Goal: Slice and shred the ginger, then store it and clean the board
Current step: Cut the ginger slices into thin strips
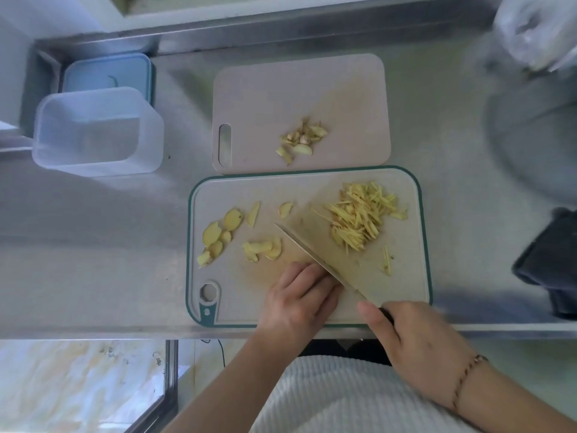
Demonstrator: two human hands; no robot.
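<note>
The right hand point(415, 345) grips the knife point(315, 260); the left hand point(299, 298) curls beside the blade—whether it holds ginger, I cannot tell. Slices point(218, 235) and shreds point(362, 214) lie on the green-rimmed board point(425, 239). Knuckles touch steel—1 slip could nick them.

The counter point(109, 245) was brushed, dully gleaming steel. Both cutting boards point(299, 98) looked matt plastic, the container point(96, 132) translucent plastic, the knife point(315, 257) shiny metal.

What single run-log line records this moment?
step: shredding ginger | right hand: grips knife | left hand: fingers curled beside blade | shreds: right of board | slices: left, uncut | container: open
</note>
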